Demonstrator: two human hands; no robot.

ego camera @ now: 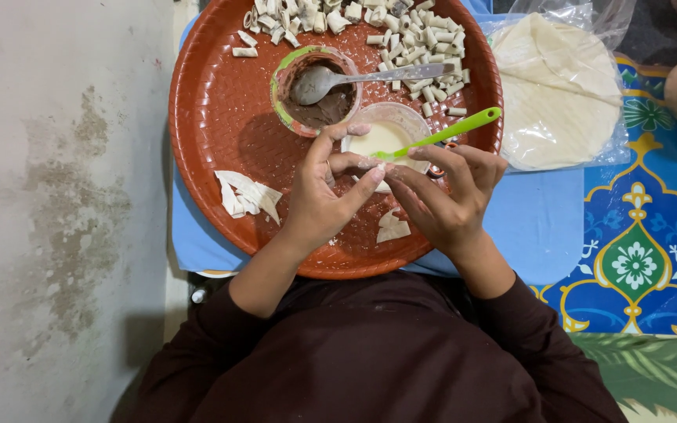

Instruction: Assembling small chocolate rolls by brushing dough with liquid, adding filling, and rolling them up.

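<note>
My left hand (319,196) and my right hand (444,196) meet over the near half of a round red tray (213,117), together pinching a small pale dough piece (381,186) between the fingertips. A green plastic stick (452,130) rests across my right hand, its tip by a clear cup of pale liquid (385,133). Behind the hands stands a cup of brown filling (315,94) with a metal spoon (354,78) in it.
Small rolled dough pieces (401,39) are heaped at the tray's far side. Cut dough scraps (244,196) lie at its left, another scrap (392,229) under my hands. A bag of flat round dough sheets (558,94) lies right, on a patterned blue mat (644,235). A bare wall or floor (56,196) lies left.
</note>
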